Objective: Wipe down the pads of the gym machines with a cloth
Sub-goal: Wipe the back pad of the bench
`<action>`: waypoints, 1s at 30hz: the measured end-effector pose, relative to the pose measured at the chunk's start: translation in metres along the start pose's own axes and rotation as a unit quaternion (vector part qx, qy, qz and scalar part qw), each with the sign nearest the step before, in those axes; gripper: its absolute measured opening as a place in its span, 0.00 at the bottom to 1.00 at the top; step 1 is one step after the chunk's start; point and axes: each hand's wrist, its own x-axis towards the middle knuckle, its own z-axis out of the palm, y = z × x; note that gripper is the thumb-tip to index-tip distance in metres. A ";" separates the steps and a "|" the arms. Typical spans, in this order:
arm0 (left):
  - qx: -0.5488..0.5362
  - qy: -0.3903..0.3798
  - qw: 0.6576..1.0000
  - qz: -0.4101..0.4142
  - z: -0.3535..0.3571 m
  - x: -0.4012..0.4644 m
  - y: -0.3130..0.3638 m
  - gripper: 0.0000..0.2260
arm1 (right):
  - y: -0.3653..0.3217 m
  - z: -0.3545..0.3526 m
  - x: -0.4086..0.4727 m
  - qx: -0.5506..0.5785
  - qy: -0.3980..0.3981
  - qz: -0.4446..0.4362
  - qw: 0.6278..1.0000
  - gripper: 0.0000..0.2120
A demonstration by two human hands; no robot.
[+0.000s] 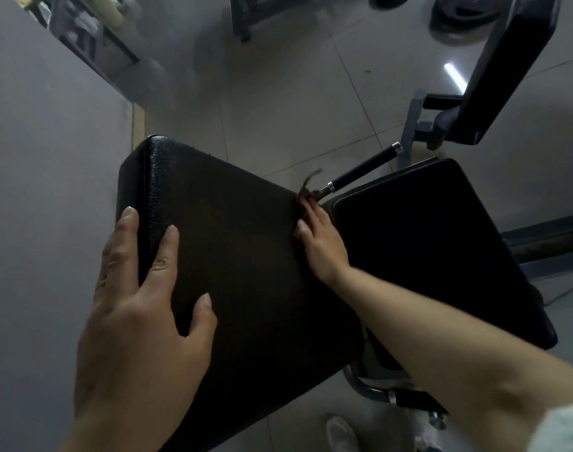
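— Nearest the camera, what does the left hand (138,308) do?
— It lies flat, fingers straight, on the near-left edge of a black back pad (233,256).
— And the right hand (321,239)?
— It pinches a dark reddish cloth (306,190) at the pad's far right edge, beside a second black seat pad (435,243) and a black handle (363,168).

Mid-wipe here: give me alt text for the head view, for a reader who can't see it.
The left hand rests open on a black back pad, while the right hand holds a dark cloth at its far edge. A seat pad lies alongside.
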 end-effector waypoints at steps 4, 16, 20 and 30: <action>-0.004 0.000 1.000 0.000 -0.001 0.000 0.001 0.35 | -0.001 -0.001 0.040 0.025 -0.006 0.039 0.999 0.30; -0.008 -0.006 1.000 -0.014 0.003 -0.001 0.000 0.37 | 0.050 0.004 -0.142 0.008 -0.029 -0.010 0.999 0.22; -0.003 -0.006 1.000 -0.017 0.001 -0.001 -0.001 0.36 | 0.032 0.003 -0.061 0.003 0.010 -0.001 1.000 0.24; 0.064 -0.046 0.997 -0.013 -0.006 0.000 0.007 0.32 | 0.031 0.004 0.037 0.089 0.027 0.057 0.994 0.29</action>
